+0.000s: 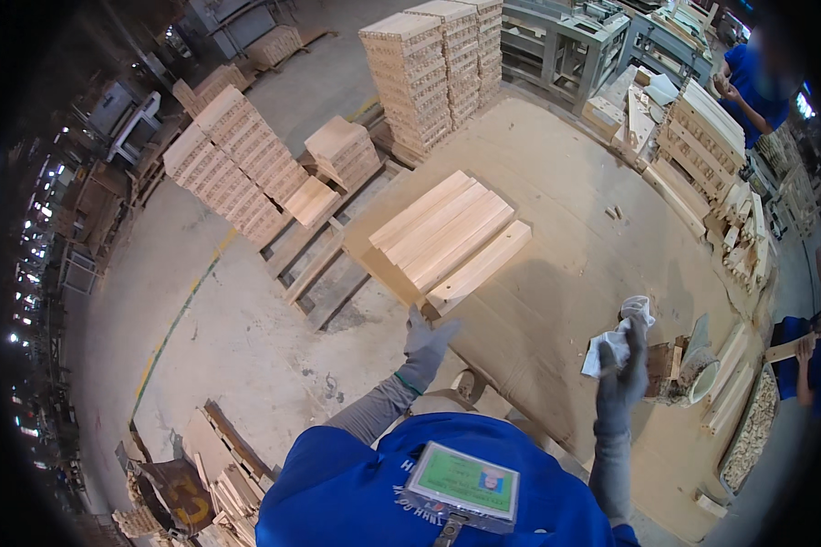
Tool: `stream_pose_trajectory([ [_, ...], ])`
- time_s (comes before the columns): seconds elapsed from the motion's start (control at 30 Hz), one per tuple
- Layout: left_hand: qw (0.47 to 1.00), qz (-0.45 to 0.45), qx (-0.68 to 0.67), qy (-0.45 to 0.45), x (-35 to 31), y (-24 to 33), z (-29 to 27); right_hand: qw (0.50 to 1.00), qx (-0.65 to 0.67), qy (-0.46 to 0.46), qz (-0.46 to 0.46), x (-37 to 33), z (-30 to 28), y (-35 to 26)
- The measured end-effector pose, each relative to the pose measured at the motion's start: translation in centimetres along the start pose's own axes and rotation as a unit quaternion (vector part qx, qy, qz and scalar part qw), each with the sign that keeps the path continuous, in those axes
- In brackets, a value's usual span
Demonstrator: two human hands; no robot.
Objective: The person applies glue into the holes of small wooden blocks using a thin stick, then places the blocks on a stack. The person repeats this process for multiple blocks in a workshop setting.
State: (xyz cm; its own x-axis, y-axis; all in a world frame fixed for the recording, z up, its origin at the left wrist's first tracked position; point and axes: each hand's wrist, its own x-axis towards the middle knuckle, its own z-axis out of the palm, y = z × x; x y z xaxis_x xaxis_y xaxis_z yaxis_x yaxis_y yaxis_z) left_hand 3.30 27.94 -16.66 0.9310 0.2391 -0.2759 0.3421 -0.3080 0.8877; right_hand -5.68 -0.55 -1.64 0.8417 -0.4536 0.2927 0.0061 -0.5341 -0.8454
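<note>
Several pale planed wooden slats (442,228) lie side by side on the board-covered table, with one slat (480,267) set slightly apart along the near side. My left hand (427,345), in a grey glove, is at the table's edge by the near ends of the slats. Its fingers are stretched out and it holds nothing I can see. On the right, my gloved right hand (622,376) is raised over the table with fingers extended. A crumpled white cloth (614,345) shows just behind its fingers; whether they touch is unclear.
Stacked wood blocks (237,164) stand on a pallet (310,273) left of the table, with taller stacks (429,77) at its far end. A round container (701,377) and offcuts (739,232) line the right side. A co-worker in blue (759,87) stands far right; another is nearer.
</note>
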Motion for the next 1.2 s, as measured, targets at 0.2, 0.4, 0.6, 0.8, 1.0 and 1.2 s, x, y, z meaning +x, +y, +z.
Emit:
stream_pose_trajectory([
  [0.2, 0.942, -0.067, -0.297, -0.142, -0.5, 3.2, -1.9, 0.979, -0.094, -0.16, -0.086, 7.4, 9.5, 5.7],
  [0.4, 0.994, -0.028, -0.05, -0.093, -0.5, 3.2, -1.5, 0.956, -0.074, -0.285, 0.004, 15.4, 18.4, 11.2],
  [0.6, 0.991, -0.072, 0.066, -0.095, 0.3, 2.9, -0.9, 0.963, -0.074, -0.255, -0.032, 16.2, 22.0, 13.0],
  [0.8, 0.983, -0.008, -0.135, -0.122, 1.1, 3.6, -1.5, 0.973, 0.022, -0.226, -0.032, 18.0, 22.5, 12.5],
  [1.0, 0.895, -0.156, -0.416, -0.049, 3.0, 5.7, -2.3, 0.948, -0.114, -0.289, 0.071, 20.0, 23.1, 7.0],
  [1.2, 0.993, -0.071, -0.083, -0.033, 4.7, 5.1, -2.2, 0.929, 0.234, -0.281, 0.057, 19.7, 26.6, 11.3],
])
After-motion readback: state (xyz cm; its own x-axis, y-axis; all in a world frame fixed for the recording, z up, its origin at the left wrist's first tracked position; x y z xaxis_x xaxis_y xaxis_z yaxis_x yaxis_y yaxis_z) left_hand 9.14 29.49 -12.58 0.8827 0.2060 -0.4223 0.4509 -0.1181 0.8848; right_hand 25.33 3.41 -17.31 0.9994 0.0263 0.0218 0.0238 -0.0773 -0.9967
